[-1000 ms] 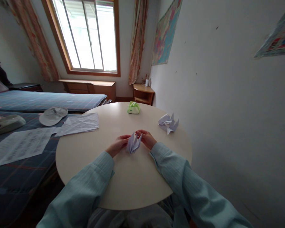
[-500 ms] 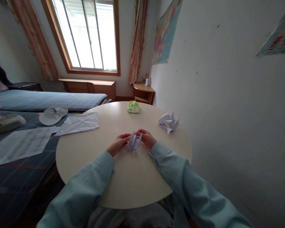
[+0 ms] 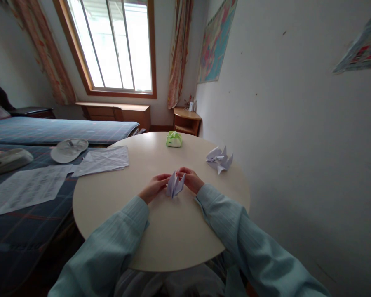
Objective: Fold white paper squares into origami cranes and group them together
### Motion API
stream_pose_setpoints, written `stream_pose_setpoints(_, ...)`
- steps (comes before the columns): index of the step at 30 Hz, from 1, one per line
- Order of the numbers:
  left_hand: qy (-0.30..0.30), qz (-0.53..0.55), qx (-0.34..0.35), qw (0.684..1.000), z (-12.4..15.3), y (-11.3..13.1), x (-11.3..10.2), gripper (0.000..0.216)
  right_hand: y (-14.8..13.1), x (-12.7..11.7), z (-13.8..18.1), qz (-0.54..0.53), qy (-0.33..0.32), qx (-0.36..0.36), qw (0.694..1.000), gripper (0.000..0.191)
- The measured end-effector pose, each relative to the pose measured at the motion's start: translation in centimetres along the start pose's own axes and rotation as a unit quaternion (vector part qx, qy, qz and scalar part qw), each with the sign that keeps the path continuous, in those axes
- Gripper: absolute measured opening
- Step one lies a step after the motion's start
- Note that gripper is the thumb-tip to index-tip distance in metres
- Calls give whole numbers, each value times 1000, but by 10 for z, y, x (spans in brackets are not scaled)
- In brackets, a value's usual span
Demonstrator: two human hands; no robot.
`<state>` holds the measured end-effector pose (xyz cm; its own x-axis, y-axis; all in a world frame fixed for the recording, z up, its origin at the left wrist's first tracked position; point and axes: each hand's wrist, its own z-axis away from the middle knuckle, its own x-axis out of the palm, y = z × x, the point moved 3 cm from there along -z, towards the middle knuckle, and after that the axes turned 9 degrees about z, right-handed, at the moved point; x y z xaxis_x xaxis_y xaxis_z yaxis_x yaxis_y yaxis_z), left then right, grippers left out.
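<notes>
A folded white paper crane [image 3: 174, 186] stands over the middle of the round table [image 3: 160, 239], its pointed tips upward. My left hand [image 3: 156, 185] grips its left side, fingers closed, their tips partly behind the paper. From the right, my right hand [image 3: 189, 179] pinches the crane near its top with thumb and fingers. More folded paper cranes [image 3: 221, 160] lie together at the table's right side, apart from my hands; how many overlap there I cannot tell.
A green and white tissue pack [image 3: 174, 140] stands at the table's far edge. Paper sheets [image 3: 103, 160] lie on its left edge, with printed sheets [image 3: 34, 185] and a pale cap [image 3: 69, 150] on the bed [image 3: 49, 132] beside it. A white wall [image 3: 281, 144] rises on the right.
The paper crane has turned or shifted very slightly between my hands, and my right fingers have risen a little. Both hands keep hold of it; everything else stays in place.
</notes>
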<state>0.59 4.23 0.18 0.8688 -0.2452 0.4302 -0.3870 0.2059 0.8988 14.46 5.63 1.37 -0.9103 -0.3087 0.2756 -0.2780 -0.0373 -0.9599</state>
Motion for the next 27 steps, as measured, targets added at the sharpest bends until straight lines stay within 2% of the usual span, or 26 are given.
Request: stream_pose_setpoints(27, -11, 3, -7, 1000, 2, 1, 1, 37, 0, 0, -1, -17, -2, 2, 1000, 24)
